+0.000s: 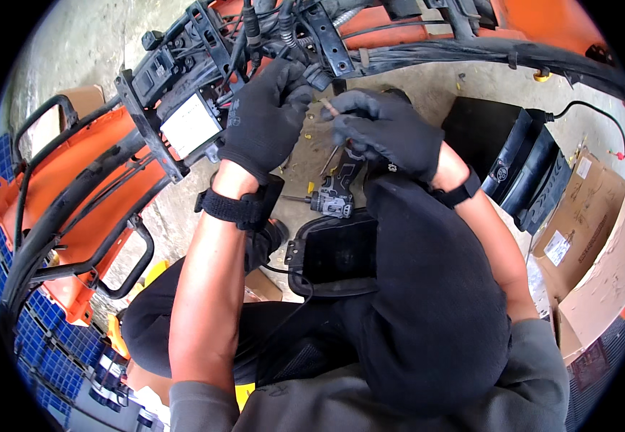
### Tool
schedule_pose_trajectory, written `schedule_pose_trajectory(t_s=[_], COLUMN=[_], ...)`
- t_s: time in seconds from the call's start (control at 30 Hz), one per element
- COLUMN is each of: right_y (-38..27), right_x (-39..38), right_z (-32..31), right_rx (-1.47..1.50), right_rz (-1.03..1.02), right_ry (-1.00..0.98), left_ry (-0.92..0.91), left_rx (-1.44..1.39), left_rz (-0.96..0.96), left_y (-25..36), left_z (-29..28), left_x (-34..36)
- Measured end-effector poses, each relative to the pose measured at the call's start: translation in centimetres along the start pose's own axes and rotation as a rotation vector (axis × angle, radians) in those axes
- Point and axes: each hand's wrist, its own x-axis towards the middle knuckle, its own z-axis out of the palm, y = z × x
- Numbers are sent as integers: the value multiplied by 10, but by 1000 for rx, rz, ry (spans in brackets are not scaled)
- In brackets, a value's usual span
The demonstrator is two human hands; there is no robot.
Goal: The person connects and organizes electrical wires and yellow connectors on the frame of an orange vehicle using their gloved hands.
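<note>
Grey shirt (301, 409) foremost, right fingers (359, 104) pinch a small blurred piece (329, 107).

- Vehicle frame (438, 56): across the top of the frame, curving down its left side.
- Cables (251, 32): top centre, on the vehicle frame, above the left hand (265, 119).
- Small box (191, 126): upper left, on the vehicle frame, just left of the left hand.
- Right hand (395, 133): upper centre, just right of the left hand; a small piece (329, 108) at its fingertips.
- Power drill (335, 196): centre, on the floor (427, 97), below both hands.
- Open case (337, 255): below the power drill, partly behind the right leg (435, 288).
- Large casing (481, 137): upper right, right of the right hand.
- Cardboard box (596, 223): right edge, beyond the large casing.
</note>
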Motion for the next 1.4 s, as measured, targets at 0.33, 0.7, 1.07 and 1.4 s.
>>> schedule_pose_trajectory(t_s=[0.33,0.7,1.07,1.4], right_y=[-45,-68,-73,-113], right_x=[-5,17,29,54], right_z=[-7,-10,-10,-11], right_rx=[-915,-1128,-1190,-1497], right_rz=[-436,-485,-469,-668], right_ry=[394,332,225,-176], left_ry=[251,257,248,242], left_rx=[138,108,122,186], left_rz=[126,83,77,93], left_y=[3,-5,-4,-6], left_z=[30,39,39,39], left_x=[-8,-12,-11,-9])
